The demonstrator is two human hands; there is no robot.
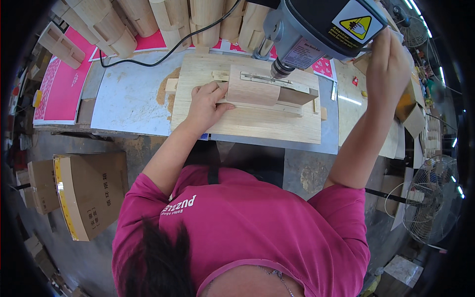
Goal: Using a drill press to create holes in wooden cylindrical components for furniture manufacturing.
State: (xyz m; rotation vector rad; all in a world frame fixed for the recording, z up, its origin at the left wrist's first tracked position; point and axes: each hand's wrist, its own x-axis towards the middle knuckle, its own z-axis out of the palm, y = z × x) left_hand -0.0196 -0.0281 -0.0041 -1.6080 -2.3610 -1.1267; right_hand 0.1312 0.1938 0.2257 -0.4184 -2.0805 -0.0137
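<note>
A curved, pale wooden piece (252,91) lies in a wooden jig on a flat wooden board (208,129). My left hand (209,103) grips the left end of this piece, its thumb along the near side. A long narrow strip with a slot (262,79) runs along the top of the piece. Directly above it is the chuck (281,69) of a grey drill press (302,34). The bit's tip is too small to make out. At the right of the machine, my right hand (388,62) is closed round the drill press's feed handle, which is mostly hidden by the fingers.
Several wooden cylinders (170,20) stand along the back of the table on pink printed sheets (64,96). A black cable (163,60) crosses the pale tabletop (123,94). Cardboard boxes (94,195) are at lower left; a fan (430,198) stands at right.
</note>
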